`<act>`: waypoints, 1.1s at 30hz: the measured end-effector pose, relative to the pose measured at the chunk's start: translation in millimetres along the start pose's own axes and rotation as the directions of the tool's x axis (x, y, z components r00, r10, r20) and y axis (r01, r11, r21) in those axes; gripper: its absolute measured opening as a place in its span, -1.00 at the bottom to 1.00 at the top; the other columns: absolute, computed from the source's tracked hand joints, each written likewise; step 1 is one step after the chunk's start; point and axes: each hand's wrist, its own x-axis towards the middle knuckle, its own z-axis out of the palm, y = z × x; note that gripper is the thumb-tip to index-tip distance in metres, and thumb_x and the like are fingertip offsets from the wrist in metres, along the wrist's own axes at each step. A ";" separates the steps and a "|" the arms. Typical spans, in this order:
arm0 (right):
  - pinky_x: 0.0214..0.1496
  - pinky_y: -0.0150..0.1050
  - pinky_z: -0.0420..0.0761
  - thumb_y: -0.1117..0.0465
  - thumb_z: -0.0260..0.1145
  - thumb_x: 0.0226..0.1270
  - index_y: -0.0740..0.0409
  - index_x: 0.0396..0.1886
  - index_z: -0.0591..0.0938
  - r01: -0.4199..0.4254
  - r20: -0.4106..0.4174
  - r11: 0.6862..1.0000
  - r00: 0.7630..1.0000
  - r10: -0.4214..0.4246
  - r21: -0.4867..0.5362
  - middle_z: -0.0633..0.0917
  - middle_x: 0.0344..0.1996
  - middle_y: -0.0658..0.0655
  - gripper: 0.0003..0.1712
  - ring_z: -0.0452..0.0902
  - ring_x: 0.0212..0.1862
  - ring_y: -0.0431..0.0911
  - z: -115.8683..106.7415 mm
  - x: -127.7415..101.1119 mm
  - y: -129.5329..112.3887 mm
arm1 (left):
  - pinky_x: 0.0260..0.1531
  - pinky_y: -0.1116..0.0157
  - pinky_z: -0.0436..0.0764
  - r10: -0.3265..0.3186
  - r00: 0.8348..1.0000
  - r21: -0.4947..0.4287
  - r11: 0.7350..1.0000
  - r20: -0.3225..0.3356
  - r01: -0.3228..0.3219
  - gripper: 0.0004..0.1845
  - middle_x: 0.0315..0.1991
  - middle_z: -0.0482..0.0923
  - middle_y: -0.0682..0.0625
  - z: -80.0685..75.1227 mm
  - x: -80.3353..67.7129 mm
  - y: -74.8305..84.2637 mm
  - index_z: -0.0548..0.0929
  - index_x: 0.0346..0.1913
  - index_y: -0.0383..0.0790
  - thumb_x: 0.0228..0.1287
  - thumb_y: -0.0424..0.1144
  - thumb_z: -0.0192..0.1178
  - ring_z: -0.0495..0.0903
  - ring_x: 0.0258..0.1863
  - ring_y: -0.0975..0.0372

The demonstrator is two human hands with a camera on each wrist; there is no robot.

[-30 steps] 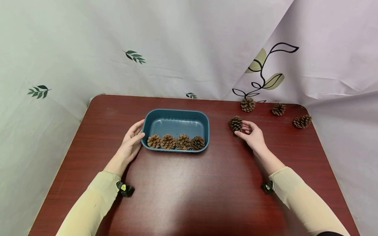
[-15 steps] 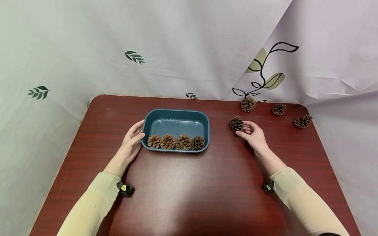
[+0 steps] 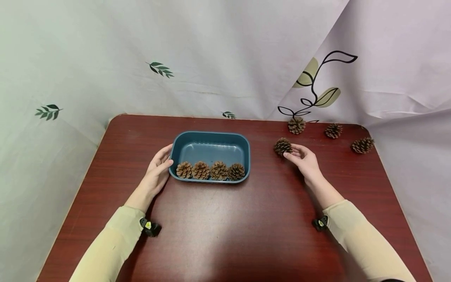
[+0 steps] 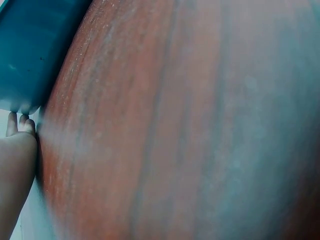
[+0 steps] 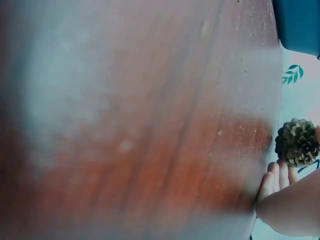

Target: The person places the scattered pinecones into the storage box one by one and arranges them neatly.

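A: Item one, the right hand (image 3: 305, 160)?
B: On the table (image 3: 225, 235), right of centre; fingers curled about a loose pine cone (image 3: 282, 146), fingertips touching its near and right sides; whether the cone is lifted or rests on the wood cannot be told; in the right wrist view the same pine cone (image 5: 298, 142) sits just beyond the fingertips (image 5: 276, 177).

A: Item two, the left hand (image 3: 157, 172)?
B: Laid against the left end of the blue tray (image 3: 210, 138); fingers relaxed and nearly straight, thumb touching the near-left corner of the rim; not clasping it.

A: Tray contents?
B: Four pine cones in a row (image 3: 210, 170) along the near wall, side by side and touching; the far part of the tray floor bare.

A: Other stock?
B: Three more cones at the far right of the table; far-edge cone (image 3: 296, 125) just beyond the held one; second cone (image 3: 332, 130) to its right; third cone (image 3: 362, 145) near the right edge; all well apart; a leaf-printed cloth (image 3: 211, 58) hangs behind.
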 end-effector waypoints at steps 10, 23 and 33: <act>0.05 -0.60 0.49 0.12 0.37 0.52 0.34 0.55 0.42 -0.014 0.026 1.000 1.000 0.014 -0.003 0.58 0.12 -0.07 -0.27 0.46 0.05 -0.45 2.1 1.1 -6.6 | 0.19 0.43 0.57 -0.002 1.000 0.000 1.000 -0.002 0.002 -0.44 0.35 0.55 0.20 0.7 -1.1 -0.4 0.45 0.47 -0.01 0.58 -0.56 -0.06 0.51 0.33 0.36; 0.11 -0.60 0.47 0.21 0.27 0.58 0.37 0.56 0.38 0.011 0.077 0.997 0.997 -0.017 0.072 0.56 0.23 0.03 -0.33 0.48 0.06 -0.48 15.2 2.5 -19.0 | 0.19 0.42 0.57 -0.002 1.000 0.006 1.000 -0.002 0.002 -0.45 0.37 0.53 0.16 -1.4 -1.2 -1.0 0.43 0.48 -0.03 0.59 -0.55 -0.05 0.51 0.34 0.33; 0.11 -0.60 0.50 0.26 0.27 0.56 0.41 0.52 0.42 0.059 0.101 0.991 0.992 -0.071 0.117 0.59 -0.06 -0.39 -0.37 0.50 0.06 -0.45 26.5 1.6 -30.8 | 0.20 0.42 0.57 0.002 1.000 0.011 1.000 -0.004 -0.002 -0.44 0.37 0.53 0.16 -0.2 -0.8 0.2 0.42 0.49 -0.06 0.58 -0.56 -0.06 0.50 0.35 0.33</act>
